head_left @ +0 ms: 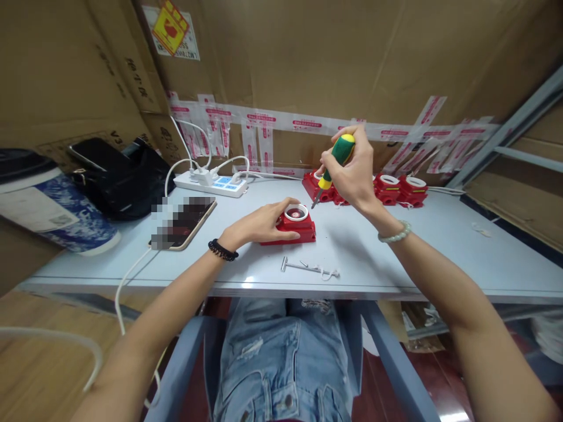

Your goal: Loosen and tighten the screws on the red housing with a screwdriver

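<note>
My left hand [266, 221] is wrapped round the left side of a red box-shaped device [303, 230] with a white ring on top, which rests on the table. Above and to the right of it, my right hand [355, 170] grips a screwdriver [341, 151] by its green and yellow handle. The screwdriver's tip points down and left, in the air beside the device's white ring. In front of the device lie a small metal T-shaped rod [303, 268], a short screw-like piece [304, 263] and a white plastic tie or loop [329, 274].
Several more red devices [387, 189] stand in a row at the back right. A white power strip [211, 183] with cables, a phone [187, 223], a black bag [127, 181] and a large patterned cup [57, 205] occupy the left. Cardboard [299, 64] walls the back.
</note>
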Demonstrator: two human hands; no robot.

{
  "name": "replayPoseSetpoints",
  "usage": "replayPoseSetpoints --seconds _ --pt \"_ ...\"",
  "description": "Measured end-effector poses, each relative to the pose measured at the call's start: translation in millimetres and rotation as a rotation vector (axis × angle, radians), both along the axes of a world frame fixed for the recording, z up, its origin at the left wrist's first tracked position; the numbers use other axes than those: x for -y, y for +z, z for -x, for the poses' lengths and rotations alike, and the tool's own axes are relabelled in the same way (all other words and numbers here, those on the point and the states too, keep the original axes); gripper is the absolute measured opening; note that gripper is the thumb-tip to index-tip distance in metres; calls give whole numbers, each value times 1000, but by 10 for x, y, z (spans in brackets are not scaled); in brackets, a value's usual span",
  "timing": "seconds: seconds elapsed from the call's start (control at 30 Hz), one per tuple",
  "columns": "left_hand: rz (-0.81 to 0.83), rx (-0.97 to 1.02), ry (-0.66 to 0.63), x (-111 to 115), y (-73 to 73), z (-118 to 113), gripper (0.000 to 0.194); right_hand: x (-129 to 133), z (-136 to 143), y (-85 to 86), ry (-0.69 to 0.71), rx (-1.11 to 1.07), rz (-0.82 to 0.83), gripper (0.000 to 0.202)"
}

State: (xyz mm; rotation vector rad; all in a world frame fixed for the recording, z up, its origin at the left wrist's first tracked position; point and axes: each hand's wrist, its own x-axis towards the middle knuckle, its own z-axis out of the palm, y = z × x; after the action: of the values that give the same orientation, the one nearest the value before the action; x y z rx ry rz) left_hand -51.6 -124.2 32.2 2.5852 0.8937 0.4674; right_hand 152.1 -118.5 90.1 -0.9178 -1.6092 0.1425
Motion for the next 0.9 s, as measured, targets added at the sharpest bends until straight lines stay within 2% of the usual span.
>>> replayPoseSetpoints --seconds 0.27,0.9 --pt "47 51 -10 -39 -35 8 72 -156 14 -188 -49 -5 121 31" --pt "48 31 -5 -50 -30 8 71 -172 2 -186 -105 25 131 33"
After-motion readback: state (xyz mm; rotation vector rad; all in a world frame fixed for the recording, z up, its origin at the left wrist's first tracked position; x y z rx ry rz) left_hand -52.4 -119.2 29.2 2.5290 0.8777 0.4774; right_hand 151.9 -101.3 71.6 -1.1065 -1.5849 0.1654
